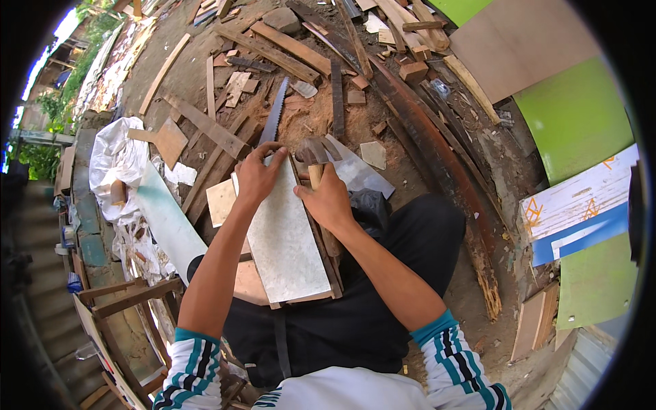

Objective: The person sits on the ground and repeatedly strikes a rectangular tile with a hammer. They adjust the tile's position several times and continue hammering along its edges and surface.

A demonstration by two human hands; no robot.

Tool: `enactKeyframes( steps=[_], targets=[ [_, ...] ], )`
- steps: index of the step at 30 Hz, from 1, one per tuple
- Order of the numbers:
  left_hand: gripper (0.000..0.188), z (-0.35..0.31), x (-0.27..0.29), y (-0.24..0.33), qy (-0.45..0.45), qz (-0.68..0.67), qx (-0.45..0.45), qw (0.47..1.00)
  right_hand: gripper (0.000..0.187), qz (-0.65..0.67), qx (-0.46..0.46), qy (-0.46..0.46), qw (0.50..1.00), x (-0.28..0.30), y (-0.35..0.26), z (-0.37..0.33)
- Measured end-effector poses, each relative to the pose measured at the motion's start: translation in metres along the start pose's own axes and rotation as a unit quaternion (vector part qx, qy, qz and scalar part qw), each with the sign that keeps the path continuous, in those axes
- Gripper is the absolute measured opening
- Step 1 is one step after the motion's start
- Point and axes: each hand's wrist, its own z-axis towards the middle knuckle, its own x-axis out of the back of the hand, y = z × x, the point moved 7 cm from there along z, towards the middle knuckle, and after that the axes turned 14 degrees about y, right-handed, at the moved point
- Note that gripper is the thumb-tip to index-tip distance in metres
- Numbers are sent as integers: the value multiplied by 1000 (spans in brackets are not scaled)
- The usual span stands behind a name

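Through the head camera I find, at left, a white sack (123, 160) crumpled among scraps. The left hand (258, 176) bends over the far end of a pale panel (285, 242) — seemingly to steady it; I cannot tell whether its fingertips pinch the edge or something small. Just beyond lies a saw (275, 113), apparently set down within easy reach. The panel rests lengthwise on the lap (314, 335), which likely serves as a bench, with wood (322, 251) showing along its right side. The right hand (329, 199) is closed around a hammer (316, 173) near its head — a short hold that probably favours control over force. Further right, a long beam (427, 130) lies on the ground, then green boards (572, 119).
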Motion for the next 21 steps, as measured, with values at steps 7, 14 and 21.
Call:
enactKeyframes(
  steps=[7,14,21],
  targets=[
    [37,-4,-2,7,25,9,11,1000,43,6,14,1,1000,4,3,4],
    [38,-1,0,-3,-6,-91,87,992,42,34,-42,-30,998,-4,21,6],
    [66,-55,41,-16,151,99,-6,984,41,36,-14,-18,999,-1,25,9]
  ],
)
